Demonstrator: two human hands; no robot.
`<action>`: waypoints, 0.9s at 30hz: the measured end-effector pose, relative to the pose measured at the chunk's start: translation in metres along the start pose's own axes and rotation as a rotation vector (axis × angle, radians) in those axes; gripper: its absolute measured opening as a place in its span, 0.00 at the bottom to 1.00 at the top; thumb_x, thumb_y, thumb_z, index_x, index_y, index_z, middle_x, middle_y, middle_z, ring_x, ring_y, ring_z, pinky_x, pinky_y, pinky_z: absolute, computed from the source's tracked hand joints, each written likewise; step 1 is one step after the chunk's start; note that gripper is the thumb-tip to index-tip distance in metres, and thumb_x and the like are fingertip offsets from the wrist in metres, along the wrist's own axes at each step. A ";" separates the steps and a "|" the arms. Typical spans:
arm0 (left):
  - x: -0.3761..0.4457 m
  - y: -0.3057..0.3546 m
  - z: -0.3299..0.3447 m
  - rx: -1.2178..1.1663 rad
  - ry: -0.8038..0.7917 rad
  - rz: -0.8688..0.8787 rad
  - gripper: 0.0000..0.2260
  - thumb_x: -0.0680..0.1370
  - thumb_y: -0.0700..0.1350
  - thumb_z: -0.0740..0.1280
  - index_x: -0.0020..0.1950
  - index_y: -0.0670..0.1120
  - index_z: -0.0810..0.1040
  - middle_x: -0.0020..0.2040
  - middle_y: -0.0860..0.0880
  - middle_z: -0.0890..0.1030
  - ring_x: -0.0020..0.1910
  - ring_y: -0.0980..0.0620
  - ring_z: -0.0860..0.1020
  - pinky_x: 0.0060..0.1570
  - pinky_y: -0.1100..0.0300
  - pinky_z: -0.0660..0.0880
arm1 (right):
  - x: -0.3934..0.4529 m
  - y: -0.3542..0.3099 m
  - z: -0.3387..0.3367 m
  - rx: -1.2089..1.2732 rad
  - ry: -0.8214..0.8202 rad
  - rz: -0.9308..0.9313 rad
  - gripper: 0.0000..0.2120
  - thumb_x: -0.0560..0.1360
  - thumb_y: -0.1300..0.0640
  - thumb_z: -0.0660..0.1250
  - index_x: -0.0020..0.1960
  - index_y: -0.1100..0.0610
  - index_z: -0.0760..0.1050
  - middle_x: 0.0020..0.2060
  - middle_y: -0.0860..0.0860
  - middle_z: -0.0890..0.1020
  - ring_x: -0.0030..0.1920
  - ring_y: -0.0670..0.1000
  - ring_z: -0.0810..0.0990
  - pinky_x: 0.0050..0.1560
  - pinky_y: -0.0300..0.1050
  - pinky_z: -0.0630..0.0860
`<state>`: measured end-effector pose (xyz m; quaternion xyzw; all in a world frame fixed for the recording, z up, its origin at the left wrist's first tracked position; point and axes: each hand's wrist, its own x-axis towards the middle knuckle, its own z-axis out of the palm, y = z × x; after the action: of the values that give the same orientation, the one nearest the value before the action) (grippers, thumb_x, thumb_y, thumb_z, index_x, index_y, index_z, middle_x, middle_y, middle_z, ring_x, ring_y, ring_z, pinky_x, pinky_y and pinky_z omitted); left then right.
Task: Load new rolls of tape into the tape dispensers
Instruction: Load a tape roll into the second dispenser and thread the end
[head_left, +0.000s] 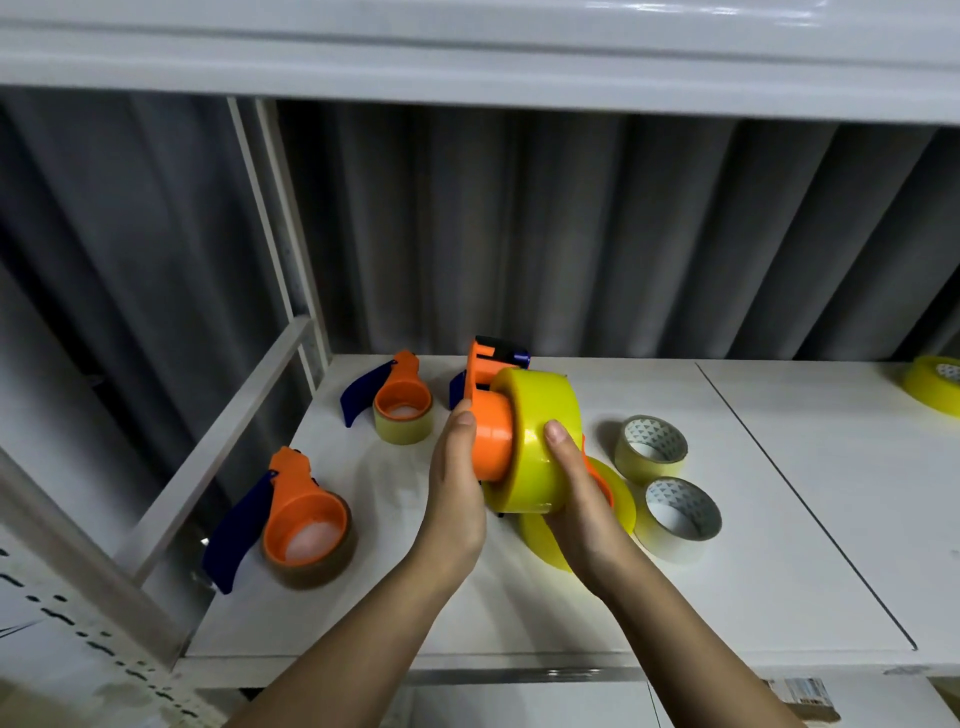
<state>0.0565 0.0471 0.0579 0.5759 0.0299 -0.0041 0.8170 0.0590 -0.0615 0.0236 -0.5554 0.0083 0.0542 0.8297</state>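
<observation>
White shelf with two loaded dispensers, loose yellow tape rolls.

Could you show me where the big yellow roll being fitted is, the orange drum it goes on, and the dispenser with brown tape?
Big yellow roll (540, 441), head view: its outer curved face.
Orange drum (491, 439), head view: its side.
Brown-tape dispenser (304, 512), head view: its orange ring.

Both forearms reach forward and upward, converging on the yellow tape roll. The left hand sits just left of the roll, thumb up, fingers curled behind it. The right hand cups the roll from below right, thumb pressed against its outer face.
</observation>
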 end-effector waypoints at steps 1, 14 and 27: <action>0.000 -0.001 0.001 0.006 -0.006 0.011 0.18 0.81 0.55 0.54 0.68 0.51 0.69 0.61 0.48 0.76 0.53 0.55 0.77 0.47 0.63 0.74 | 0.000 0.001 0.002 -0.008 -0.003 -0.016 0.42 0.62 0.34 0.71 0.72 0.47 0.65 0.61 0.50 0.80 0.60 0.51 0.80 0.61 0.53 0.76; 0.010 0.015 -0.004 0.128 -0.219 -0.055 0.17 0.71 0.55 0.61 0.50 0.46 0.81 0.45 0.46 0.84 0.43 0.50 0.82 0.47 0.56 0.77 | -0.005 0.004 0.019 -0.257 0.010 -0.380 0.38 0.68 0.46 0.70 0.74 0.45 0.57 0.64 0.35 0.73 0.64 0.38 0.73 0.58 0.36 0.75; 0.001 0.016 0.004 0.115 -0.130 0.110 0.13 0.65 0.53 0.61 0.43 0.50 0.80 0.38 0.49 0.81 0.42 0.48 0.80 0.43 0.53 0.77 | -0.010 -0.006 0.014 -0.482 -0.030 -0.583 0.39 0.72 0.35 0.65 0.75 0.52 0.58 0.72 0.50 0.65 0.74 0.50 0.63 0.71 0.53 0.66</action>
<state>0.0588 0.0491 0.0740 0.6210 -0.0551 0.0016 0.7819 0.0494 -0.0518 0.0347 -0.7128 -0.1755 -0.1758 0.6559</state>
